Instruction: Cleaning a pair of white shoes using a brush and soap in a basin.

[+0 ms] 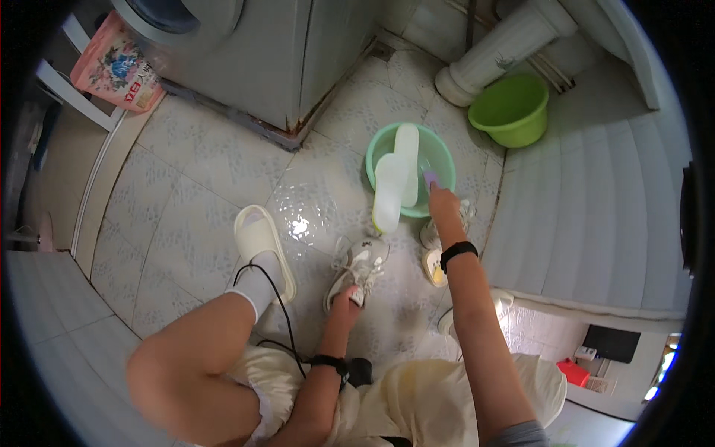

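My left hand (344, 307) is closed on the heel opening of a white sneaker (366, 261) with loose laces, held low over the tiles. My right hand (445, 210) grips a purple brush (430, 179), its far end dipping into a mint-green basin (447, 153). The bristles cannot be made out. Two white insoles (389, 186) lie across the basin, the nearer one hanging over its front rim. Beside the basin, a second white sneaker (430, 235) is partly covered by my right hand and wrist. A small cream object with yellow on it (435, 268) shows just below that sneaker.
Wet tiles (302, 223) gleam left of the basin. A grey front-loading washing machine (246, 67) stands at the far left, a pink printed bag (119, 71) beside it. A lime-green tub (514, 112) sits by a white pedestal (499, 52). My left foot wears a cream slipper (253, 227).
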{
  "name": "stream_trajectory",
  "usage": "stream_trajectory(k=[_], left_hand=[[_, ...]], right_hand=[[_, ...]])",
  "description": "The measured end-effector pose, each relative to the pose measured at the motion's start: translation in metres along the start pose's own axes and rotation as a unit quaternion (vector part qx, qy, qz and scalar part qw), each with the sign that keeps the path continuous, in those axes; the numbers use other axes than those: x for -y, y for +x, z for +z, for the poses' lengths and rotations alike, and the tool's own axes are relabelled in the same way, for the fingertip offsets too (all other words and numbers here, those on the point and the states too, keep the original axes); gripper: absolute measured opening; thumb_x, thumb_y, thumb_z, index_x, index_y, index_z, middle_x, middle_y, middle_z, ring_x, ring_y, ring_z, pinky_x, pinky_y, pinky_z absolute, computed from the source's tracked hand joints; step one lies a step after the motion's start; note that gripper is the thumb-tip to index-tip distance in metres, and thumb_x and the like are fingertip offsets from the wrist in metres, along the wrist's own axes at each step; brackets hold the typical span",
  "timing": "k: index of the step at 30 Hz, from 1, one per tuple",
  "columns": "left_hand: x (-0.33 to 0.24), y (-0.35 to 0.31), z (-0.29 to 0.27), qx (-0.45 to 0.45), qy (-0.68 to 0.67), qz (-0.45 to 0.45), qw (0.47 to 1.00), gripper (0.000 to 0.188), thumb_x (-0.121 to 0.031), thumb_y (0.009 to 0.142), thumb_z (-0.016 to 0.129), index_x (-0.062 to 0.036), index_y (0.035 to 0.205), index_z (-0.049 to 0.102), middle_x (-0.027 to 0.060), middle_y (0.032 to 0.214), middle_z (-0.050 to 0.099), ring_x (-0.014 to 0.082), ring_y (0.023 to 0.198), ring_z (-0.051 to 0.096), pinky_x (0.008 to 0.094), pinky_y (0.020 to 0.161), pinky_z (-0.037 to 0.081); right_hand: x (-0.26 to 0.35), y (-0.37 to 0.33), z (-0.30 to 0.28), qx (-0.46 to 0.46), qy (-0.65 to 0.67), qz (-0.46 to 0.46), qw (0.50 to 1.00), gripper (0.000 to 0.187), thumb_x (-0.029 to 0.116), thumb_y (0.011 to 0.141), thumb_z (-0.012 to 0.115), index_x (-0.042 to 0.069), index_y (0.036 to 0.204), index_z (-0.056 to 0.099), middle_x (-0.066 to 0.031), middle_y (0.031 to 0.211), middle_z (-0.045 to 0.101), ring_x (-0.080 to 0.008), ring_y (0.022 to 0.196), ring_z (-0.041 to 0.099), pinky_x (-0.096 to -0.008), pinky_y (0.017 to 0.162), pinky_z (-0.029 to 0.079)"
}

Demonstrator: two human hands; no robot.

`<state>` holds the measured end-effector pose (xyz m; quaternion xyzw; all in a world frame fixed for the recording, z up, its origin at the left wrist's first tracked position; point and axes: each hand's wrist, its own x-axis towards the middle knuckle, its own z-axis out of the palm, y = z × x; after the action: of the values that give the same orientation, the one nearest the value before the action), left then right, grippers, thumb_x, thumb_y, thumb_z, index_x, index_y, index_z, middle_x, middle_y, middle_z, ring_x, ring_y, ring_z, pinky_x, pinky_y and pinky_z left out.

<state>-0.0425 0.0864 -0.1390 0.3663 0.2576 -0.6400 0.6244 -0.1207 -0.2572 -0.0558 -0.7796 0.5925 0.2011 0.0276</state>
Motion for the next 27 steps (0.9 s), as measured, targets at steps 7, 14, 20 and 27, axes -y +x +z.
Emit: stream_trajectory(k=[7, 14, 20, 27], left_hand=[[-0.014, -0.024, 0.017, 0.054, 0.663, 0.177, 0.726, 0.047, 0.006, 0.077, 0.048, -0.0081, 0.122, 0.048, 0.0194, 0.116, 0.053, 0.0284, 0.107, 0.052, 0.0316, 0.089, 0.039], [-0.013, -0.028, 0.042, 0.037, 0.619, 0.16, 0.768, 0.045, -0.001, 0.079, 0.053, -0.0072, 0.124, 0.047, 0.0162, 0.116, 0.055, 0.0263, 0.103, 0.054, 0.0339, 0.084, 0.043], [0.01, -0.007, 0.046, 0.005, 0.068, 0.019, 0.997, 0.035, -0.021, 0.085, 0.057, -0.0065, 0.116, 0.051, 0.0029, 0.105, 0.057, 0.0169, 0.096, 0.056, 0.0319, 0.076, 0.046], [0.005, 0.012, 0.027, 0.023, -0.055, 0.094, 0.994, 0.035, -0.013, 0.087, 0.053, 0.0021, 0.118, 0.047, 0.0089, 0.11, 0.055, 0.0202, 0.097, 0.056, 0.0297, 0.084, 0.047]], right_hand=[[0.011, 0.015, 0.001, 0.024, -0.017, -0.135, 0.99, 0.038, 0.015, 0.088, 0.035, 0.017, 0.125, 0.044, -0.0166, 0.098, 0.061, -0.032, 0.087, 0.061, -0.042, 0.071, 0.05], [0.011, 0.013, -0.004, 0.098, 0.008, -0.122, 0.988, 0.034, 0.017, 0.087, 0.041, 0.014, 0.119, 0.052, -0.0163, 0.108, 0.059, -0.0307, 0.098, 0.058, -0.0418, 0.081, 0.047], [-0.053, 0.027, 0.031, -0.007, 0.12, -0.278, 0.953, 0.035, 0.023, 0.09, 0.041, 0.015, 0.124, 0.047, -0.0143, 0.098, 0.061, -0.0274, 0.082, 0.062, -0.0393, 0.07, 0.05], [-0.038, -0.108, -0.003, 0.324, 0.801, 0.042, 0.501, 0.02, 0.028, 0.094, 0.04, 0.012, 0.105, 0.045, 0.0023, 0.061, 0.037, -0.0076, 0.039, 0.029, -0.0202, 0.033, 0.024]])
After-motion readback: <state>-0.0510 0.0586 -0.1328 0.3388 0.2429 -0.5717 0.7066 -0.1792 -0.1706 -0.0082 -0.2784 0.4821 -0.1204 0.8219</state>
